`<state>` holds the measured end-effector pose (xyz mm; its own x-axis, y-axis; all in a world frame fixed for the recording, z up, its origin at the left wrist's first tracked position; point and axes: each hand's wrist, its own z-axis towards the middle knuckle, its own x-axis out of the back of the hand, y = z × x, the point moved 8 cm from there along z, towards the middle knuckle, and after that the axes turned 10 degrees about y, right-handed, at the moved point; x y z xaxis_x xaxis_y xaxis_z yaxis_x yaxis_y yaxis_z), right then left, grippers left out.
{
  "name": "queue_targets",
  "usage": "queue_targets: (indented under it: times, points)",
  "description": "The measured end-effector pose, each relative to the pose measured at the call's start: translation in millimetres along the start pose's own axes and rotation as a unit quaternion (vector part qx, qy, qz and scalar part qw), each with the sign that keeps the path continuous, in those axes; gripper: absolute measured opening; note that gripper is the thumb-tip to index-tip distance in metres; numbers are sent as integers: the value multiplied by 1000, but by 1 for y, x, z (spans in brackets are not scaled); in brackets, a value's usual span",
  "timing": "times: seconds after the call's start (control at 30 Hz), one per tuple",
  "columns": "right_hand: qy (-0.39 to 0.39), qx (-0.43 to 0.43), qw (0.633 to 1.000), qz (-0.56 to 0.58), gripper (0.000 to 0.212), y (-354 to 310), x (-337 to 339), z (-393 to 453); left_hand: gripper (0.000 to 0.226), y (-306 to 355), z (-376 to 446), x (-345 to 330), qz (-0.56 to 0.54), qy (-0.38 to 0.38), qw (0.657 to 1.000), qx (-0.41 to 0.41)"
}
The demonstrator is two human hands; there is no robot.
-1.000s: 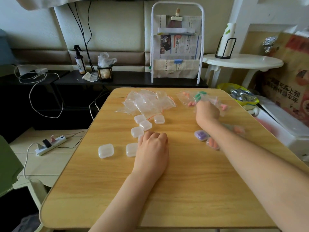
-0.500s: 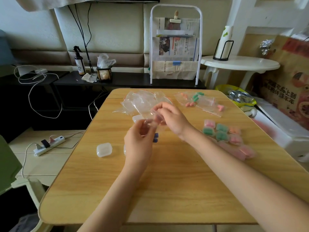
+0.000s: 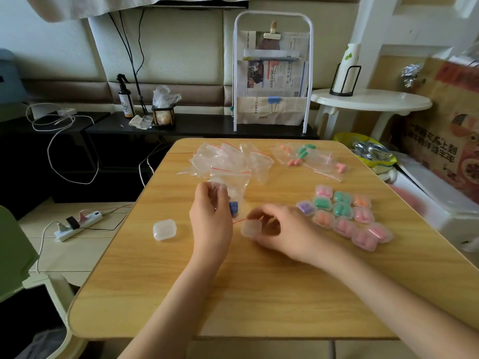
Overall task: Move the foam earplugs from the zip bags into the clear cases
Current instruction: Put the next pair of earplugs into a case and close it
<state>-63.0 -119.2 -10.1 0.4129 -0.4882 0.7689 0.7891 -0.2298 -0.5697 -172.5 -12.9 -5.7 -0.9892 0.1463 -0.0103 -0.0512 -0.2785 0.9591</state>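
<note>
Holding a small zip bag (image 3: 228, 193) by its upper edge, our left hand (image 3: 211, 218) pinches the thin film between thumb and fingers, with blue foam earplugs (image 3: 233, 208) hanging in the bag's lower part just above the wooden table (image 3: 259, 294). Our right hand (image 3: 274, 230) curls loosely around an empty clear case (image 3: 250, 228), gripping it by its sides close to the bag's mouth; we cannot tell whether its lid is open. Another empty case (image 3: 164, 229) sits on the table to the left, apart from both hands.

To the right, filled cases (image 3: 344, 216) cluster together, holding pink, green, orange and purple plugs. At the far edge lies a heap of emptied bags (image 3: 228, 161), and beside it a few bags with earplugs (image 3: 308, 159) not yet moved, so we judge the job well along.

We expect the plugs to be very light and squashy, apt to spring back and roll, so a gentle pinch across the middle suits them, or tipping the bag over the case. The film is limp and slippery; we should hold it near the zip seam. The case is rigid but small, and best held by its side walls.
</note>
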Motion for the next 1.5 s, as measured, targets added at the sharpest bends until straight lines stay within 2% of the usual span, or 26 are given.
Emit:
queue_targets:
  times: [0.07,0.13,0.2,0.33,0.43,0.5,0.57,0.63,0.67,0.7,0.8,0.87,1.0,1.07,1.13,1.2,1.27,1.33,1.4,1.5]
  points:
    - [-12,-2,999,50,44,0,1,-16,10,3,-4,-5,-6,-29,1000,-8]
    - [-12,-45,990,130,57,7,3,-22,7,5,-9,-12,-23,-76,997,-13]
    - [16,-87,974,208,60,13,10,-21,5,5,-15,-20,-6,-126,992,-22]
    - [93,-151,931,319,51,26,18,-15,5,10,-33,-38,50,-240,964,-104]
    - [157,-184,928,283,28,37,26,-13,12,12,-45,-44,97,-317,932,-144]
    - [185,-181,927,272,14,42,32,-15,31,17,-41,-38,147,-292,927,-186]
    - [198,-180,921,283,11,49,36,-20,40,21,-31,-32,226,-224,915,-249]
    - [199,-181,921,283,11,58,34,-27,42,18,-27,-36,359,-186,862,-307]
    - [197,-180,921,284,12,60,33,-30,40,13,-25,-39,403,-183,841,-310]
    - [196,-178,921,284,12,62,32,-32,38,8,-23,-39,416,-180,842,-293]
    - [197,-167,929,263,15,62,30,-30,36,0,-14,-35,380,-167,882,-223]
    - [193,-157,937,246,22,59,27,-28,35,0,-11,-34,370,-164,888,-218]
    - [191,-149,940,241,27,59,26,-29,22,-2,-10,-36,406,-154,861,-263]
    - [192,-151,939,244,26,61,26,-29,23,3,-9,-34,397,-133,864,-280]
    - [188,-153,939,242,26,61,25,-28,21,14,-8,-28,376,-99,866,-314]
    - [188,-146,939,249,24,59,25,-29,20,23,-9,-23,400,-56,845,-350]
    - [187,-145,939,250,26,57,25,-29,22,19,-8,-19,474,-55,817,-323]
    - [190,-147,938,251,32,56,27,-30,34,4,-3,-15,541,-88,795,-259]
    - [190,-143,940,245,34,55,28,-30,36,-3,-1,-12,544,-103,799,-236]
    - [186,-135,944,238,34,54,28,-30,23,4,3,-11,488,-68,828,-268]
